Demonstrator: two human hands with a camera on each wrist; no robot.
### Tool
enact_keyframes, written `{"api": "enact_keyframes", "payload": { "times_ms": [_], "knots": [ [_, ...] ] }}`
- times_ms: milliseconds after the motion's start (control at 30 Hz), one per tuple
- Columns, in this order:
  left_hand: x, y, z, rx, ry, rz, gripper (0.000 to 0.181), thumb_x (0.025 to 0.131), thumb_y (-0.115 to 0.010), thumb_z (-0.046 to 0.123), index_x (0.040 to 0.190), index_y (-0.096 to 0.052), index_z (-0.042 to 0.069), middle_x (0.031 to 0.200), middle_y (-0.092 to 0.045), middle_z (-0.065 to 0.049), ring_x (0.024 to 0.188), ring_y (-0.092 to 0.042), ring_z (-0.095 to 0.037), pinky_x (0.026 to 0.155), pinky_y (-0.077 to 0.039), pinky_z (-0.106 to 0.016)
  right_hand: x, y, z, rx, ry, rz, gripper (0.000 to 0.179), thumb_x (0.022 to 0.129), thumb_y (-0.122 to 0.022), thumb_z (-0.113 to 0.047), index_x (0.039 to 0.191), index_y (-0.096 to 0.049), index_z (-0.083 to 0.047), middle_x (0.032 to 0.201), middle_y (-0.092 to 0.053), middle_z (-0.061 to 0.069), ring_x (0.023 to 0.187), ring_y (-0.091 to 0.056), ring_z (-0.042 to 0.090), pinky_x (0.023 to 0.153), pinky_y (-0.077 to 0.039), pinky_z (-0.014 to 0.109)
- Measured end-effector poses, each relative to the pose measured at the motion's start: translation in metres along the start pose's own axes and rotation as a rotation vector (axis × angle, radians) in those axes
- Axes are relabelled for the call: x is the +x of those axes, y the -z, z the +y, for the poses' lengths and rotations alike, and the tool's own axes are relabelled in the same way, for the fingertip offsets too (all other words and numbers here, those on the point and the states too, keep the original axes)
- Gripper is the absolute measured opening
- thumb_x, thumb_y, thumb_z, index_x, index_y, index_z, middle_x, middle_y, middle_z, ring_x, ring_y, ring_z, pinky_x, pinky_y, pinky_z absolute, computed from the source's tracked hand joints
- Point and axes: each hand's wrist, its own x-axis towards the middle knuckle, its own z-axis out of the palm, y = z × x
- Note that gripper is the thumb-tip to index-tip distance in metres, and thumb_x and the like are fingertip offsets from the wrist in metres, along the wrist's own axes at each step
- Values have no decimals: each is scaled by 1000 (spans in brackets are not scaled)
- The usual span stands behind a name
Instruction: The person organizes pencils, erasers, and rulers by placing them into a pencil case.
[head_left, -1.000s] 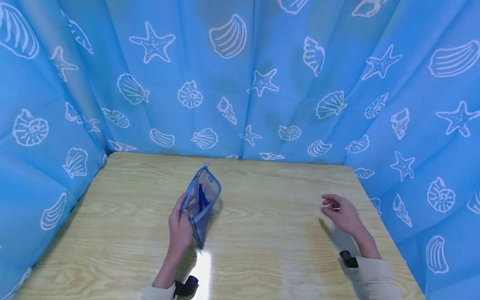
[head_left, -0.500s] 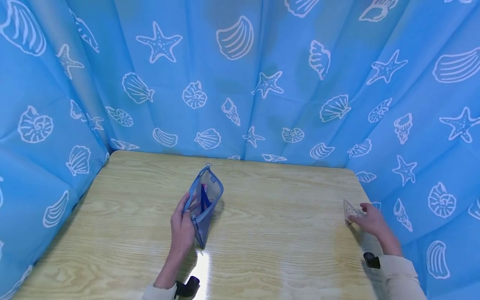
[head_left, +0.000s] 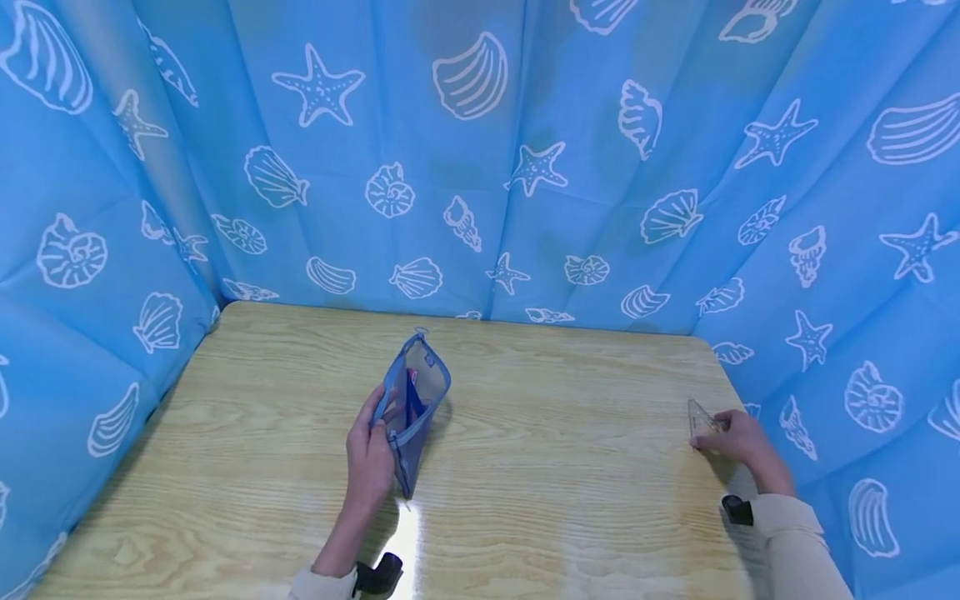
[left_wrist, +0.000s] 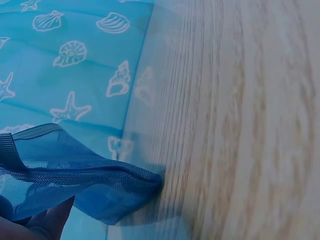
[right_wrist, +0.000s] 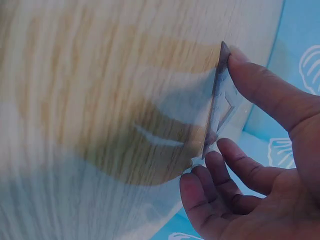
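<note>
My left hand (head_left: 368,457) grips the near-left rim of a blue mesh zip pouch (head_left: 412,461), thumb outside and fingers inside the mouth. The pouch is unzipped and gapes upward. Inside it shows a dark blue thing (head_left: 414,403) with a bit of red, its lower part hidden by the mesh. In the left wrist view the pouch's mesh end (left_wrist: 115,175) lies close over the wood. Far to the right, my right hand (head_left: 741,440) holds a clear plastic set square (head_left: 699,418) by its edges. The right wrist view has the thumb at one corner and fingertips at the other.
A wooden table (head_left: 540,467) lies under both hands. Blue curtains (head_left: 480,167) with white shells and starfish hang along its back and sides. A black wrist camera (head_left: 378,575) sits on the left sleeve, another camera (head_left: 737,509) on the right.
My right hand has moved right and come round onto the set square, its fingers closing on the edges. The left hand keeps its grip on the pouch, almost still.
</note>
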Motion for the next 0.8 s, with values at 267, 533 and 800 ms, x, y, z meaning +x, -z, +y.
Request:
{"api": "enact_keyframes", "payload": {
  "times_ms": [267, 533, 800],
  "knots": [
    [0, 1, 1, 19, -7, 4, 52, 103, -30, -4, 155, -37, 0, 149, -53, -20, 131, -56, -43, 115, -35, -60, -1, 3, -6, 48, -77, -20, 96, 85, -80, -39, 139, -31, 23, 129, -40, 44, 113, -46, 51, 97, -44, 62],
    [0, 2, 0, 21, -17, 7, 52, 103, -31, -3, 155, -37, 0, 149, -53, -20, 130, -57, -43, 115, -36, -59, -6, 2, -13, 66, -53, 7, 90, 85, -78, -30, 138, -29, 25, 125, -43, 43, 107, -48, 48, 94, -45, 61],
    [-2, 2, 1, 34, -14, 13, 52, 103, -31, -4, 154, -38, 0, 149, -53, -20, 130, -56, -44, 114, -37, -60, -8, 2, -19, 68, -30, 32, 87, 83, -79, -23, 141, -31, 22, 128, -43, 44, 108, -49, 49, 93, -45, 60]
  ]
}}
